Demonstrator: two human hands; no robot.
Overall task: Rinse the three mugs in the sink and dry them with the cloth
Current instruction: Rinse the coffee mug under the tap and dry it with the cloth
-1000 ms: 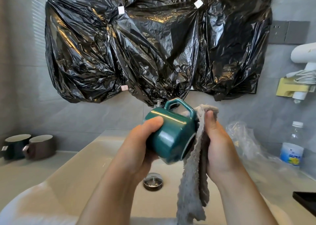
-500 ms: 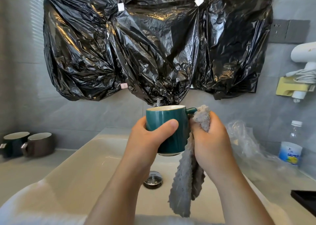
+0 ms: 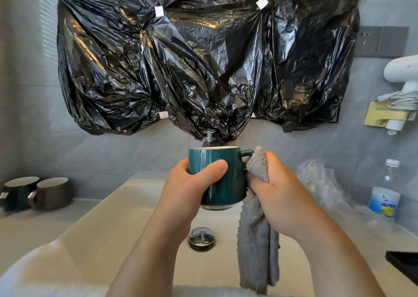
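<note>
Left hand: fingers and thumb wrapped round the teal mug, holding it upright above the sink.
Right hand: curled round the cloth, pressing its bunched top against the mug's handle side; the rest hangs down.
Teal mug: mouth up, handle to the right, above the drain.
Other mugs: dark mug and brown mug upright, side by side on the table, far left.
Right edge: bottle.
</note>
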